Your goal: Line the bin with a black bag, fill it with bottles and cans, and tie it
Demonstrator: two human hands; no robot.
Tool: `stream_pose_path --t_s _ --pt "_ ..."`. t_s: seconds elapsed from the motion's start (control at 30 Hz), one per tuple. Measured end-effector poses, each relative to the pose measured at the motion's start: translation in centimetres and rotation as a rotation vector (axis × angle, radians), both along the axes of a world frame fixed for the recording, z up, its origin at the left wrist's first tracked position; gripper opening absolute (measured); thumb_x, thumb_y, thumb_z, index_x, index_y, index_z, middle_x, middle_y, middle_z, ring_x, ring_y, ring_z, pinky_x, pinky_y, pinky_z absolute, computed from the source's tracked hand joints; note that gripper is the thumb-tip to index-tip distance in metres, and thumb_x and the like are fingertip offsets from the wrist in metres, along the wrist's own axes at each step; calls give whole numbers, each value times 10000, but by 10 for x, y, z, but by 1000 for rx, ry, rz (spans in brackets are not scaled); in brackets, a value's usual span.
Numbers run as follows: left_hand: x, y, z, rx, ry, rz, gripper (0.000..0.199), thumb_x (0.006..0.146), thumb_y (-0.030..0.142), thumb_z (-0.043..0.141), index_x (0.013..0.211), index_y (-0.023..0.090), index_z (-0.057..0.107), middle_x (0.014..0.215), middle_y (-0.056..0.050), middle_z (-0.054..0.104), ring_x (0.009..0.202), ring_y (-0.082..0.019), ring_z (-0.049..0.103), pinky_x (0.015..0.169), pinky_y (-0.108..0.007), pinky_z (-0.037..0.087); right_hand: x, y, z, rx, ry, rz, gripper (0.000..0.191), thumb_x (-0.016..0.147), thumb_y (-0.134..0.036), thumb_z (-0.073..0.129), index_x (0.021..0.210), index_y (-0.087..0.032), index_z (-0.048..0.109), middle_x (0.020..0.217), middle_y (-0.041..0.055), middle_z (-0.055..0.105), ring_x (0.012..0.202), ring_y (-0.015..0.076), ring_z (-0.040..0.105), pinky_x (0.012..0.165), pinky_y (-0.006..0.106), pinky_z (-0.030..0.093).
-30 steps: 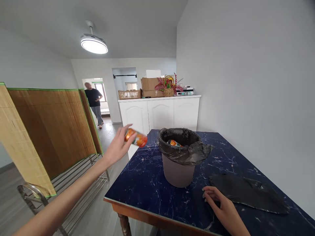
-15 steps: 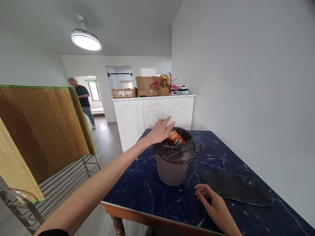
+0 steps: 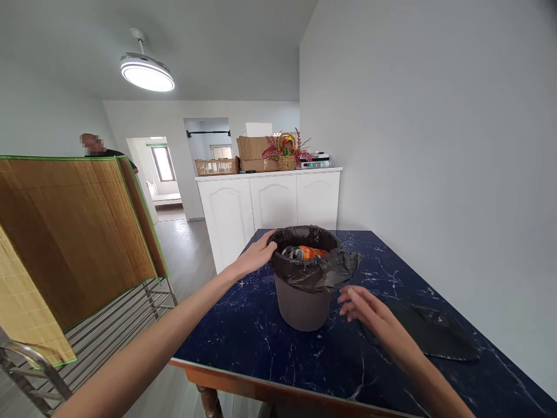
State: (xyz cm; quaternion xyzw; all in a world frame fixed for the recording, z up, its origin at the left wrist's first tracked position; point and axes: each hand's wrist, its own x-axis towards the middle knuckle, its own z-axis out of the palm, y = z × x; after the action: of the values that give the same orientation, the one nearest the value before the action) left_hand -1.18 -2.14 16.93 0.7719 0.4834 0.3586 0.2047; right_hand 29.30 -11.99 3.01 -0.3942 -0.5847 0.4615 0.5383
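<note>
A greyish-brown trash bin point(image 3: 302, 307) stands upright on the dark blue marbled table, lined with a black trash bag point(image 3: 317, 276) folded over its rim. Inside lies an orange can point(image 3: 312, 253) with its silvery end to the left. My left hand point(image 3: 260, 252) is at the bin's left rim, thumb and fingers closed on the bag's edge; some fingertips are hidden. To the right of the bin, my right hand point(image 3: 363, 305) hovers open with bent fingers, close to the loose bag edge and holding nothing.
A folded black plastic sheet or bag point(image 3: 439, 334) lies on the table's right side point(image 3: 374, 264). Behind stands a white cabinet point(image 3: 274, 200) bearing boxes and a flower basket point(image 3: 287, 159). At left is a metal rack point(image 3: 117, 313) with bamboo mats; a person point(image 3: 98, 148) is behind it.
My left hand has moved from above the bin down to its left rim. My right hand has risen from the table toward the bag. The can lies lower. The person moved left.
</note>
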Motion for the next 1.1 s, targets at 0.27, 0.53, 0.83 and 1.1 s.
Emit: stream_pose_path --t_s 0.27,0.53,0.83,1.1 --pt "-25 -79 4 38 55 -116 677 1000 584 595 1601 305 457 1326 -109 751 1131 -276 760 887 -361 612 8 28 77 -94 11 269 762 972 -862 316 1125 -239 726 1129 144 771 993 306 759 820 406 618" --pt "-54 -43 -12 -509 -358 108 663 828 800 686 1178 237 664 1080 -134 775 958 -299 760 753 -378 610 27 67 115 -241 -2 82 934 897 -967 193 932 -196 719 883 155 772 715 249 744 592 309 567" --pt "-22 7 2 -506 -725 -26 329 741 476 854 821 197 698 816 -57 746 738 -199 699 713 -335 587 21 76 156 -283 -172 88 786 862 -940 454 912 -196 702 780 100 745 666 213 699 679 357 611" --pt "-4 -6 43 -210 -877 3 176 713 227 811 821 190 676 794 -37 726 684 -154 645 602 -269 514 17 73 172 -10 -290 -110 256 819 -419 813 880 -201 693 749 10 690 672 140 616 563 232 453"
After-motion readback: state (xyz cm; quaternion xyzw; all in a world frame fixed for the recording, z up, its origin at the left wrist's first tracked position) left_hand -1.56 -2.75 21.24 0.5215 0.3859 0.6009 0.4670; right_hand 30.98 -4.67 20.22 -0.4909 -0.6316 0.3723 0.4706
